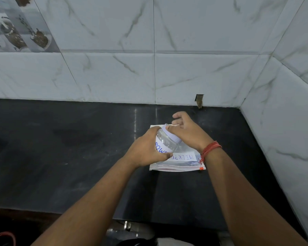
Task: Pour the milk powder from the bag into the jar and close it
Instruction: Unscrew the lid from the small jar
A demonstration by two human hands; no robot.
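Clearly "MILK PO…" on bag (178, 159) label

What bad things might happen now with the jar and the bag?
The jar is held tilted in the air by the left hand, so it might slip while the right hand works the lid. It hangs right over the milk powder bag, so a drop could land on the bag.
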